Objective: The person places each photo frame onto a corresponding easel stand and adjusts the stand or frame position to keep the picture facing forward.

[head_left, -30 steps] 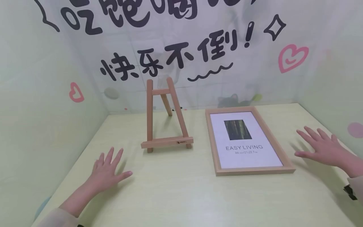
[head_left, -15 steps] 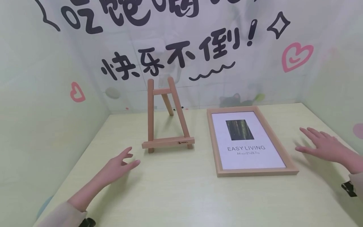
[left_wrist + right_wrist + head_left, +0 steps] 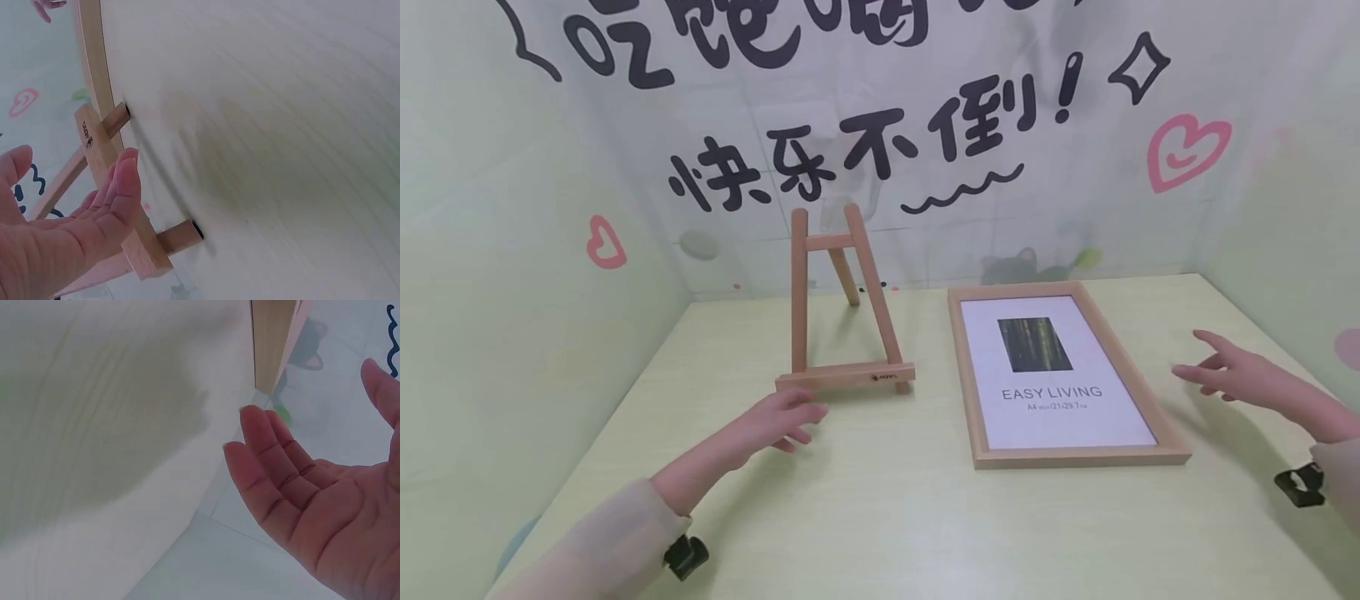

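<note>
A small wooden easel (image 3: 846, 375) stands upright near the back of the table, its front ledge towards me. Just in front of that ledge my left hand (image 3: 771, 423) hovers with loosely bent fingers and nothing in them; the left wrist view shows the same hand (image 3: 81, 231) beside the easel's ledge (image 3: 100, 144). To the right, a wooden picture frame (image 3: 1052, 457) lies flat, its white sheet reading "EASY LIVING". My right hand (image 3: 1243, 377) floats past the frame's right edge, fingers relaxed and holding nothing. In the right wrist view that hand (image 3: 325, 506) has its palm showing, close to the frame's corner (image 3: 269, 356).
The pale wooden table (image 3: 887, 525) is bounded by a printed cloth wall (image 3: 850, 92) with black lettering at the back. Side walls rise at left and right. Black devices (image 3: 687, 557) are strapped at the wrists.
My left hand has moved right and towards the easel's ledge, its spread fingers now loosely bent. The right hand has turned sideways, its fingers less spread. Easel and picture frame stay in place.
</note>
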The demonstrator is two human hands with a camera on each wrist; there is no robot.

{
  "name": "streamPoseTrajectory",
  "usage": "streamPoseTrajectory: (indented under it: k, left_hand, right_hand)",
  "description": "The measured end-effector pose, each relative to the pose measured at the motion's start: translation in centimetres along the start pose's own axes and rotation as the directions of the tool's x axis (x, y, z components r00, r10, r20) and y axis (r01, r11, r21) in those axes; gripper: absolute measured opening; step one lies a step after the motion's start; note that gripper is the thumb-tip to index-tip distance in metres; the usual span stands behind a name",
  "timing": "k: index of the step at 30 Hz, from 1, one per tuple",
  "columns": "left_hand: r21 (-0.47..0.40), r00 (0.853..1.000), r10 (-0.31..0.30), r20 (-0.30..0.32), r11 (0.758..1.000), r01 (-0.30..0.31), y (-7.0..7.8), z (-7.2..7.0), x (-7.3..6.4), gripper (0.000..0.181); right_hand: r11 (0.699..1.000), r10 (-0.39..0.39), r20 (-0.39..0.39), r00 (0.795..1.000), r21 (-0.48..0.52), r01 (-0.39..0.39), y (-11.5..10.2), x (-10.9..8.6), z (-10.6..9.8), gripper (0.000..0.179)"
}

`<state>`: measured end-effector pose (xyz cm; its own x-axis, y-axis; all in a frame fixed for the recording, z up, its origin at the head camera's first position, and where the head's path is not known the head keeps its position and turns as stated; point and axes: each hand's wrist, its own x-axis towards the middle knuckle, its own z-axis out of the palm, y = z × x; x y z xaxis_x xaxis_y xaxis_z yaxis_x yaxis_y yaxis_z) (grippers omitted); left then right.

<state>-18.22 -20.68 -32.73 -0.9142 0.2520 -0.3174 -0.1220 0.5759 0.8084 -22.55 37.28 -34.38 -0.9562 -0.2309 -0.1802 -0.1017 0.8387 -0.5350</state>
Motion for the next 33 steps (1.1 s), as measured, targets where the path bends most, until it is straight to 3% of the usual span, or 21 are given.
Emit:
streamPoseTrajectory:
  k: [4, 11, 19, 33]
  left_hand:
    - [-0.031, 0.999, -0.017, 0.030, 0.999, 0.018, 0.6, 1.2, 0.6, 0.066]
    - [-0.078, 0.998, -0.029, 0.059, 0.996, 0.033, 1.6, 2.9, 2.0, 0.058]
    - [-0.090, 0.994, -0.002, 0.109, 0.996, 0.012, 2.6, 4.6, 3.2, 0.048]
    - [-0.098, 0.977, 0.004, 0.212, 0.995, 0.017, 4.8, 8.1, 5.5, 0.050]
  right_hand:
    - [0.996, 0.029, 0.048, 0.998, 0.079, -0.032, -0.1, 0.3, 0.1, 0.083]
    - [0.992, 0.041, 0.097, 0.994, 0.114, -0.052, -0.5, 0.7, 0.5, 0.082]
    - [0.987, 0.053, 0.108, 0.993, 0.142, -0.068, -0.8, 1.3, 0.9, 0.083]
    - [0.984, 0.089, 0.137, 0.987, 0.145, -0.108, -1.4, 2.2, 1.5, 0.087]
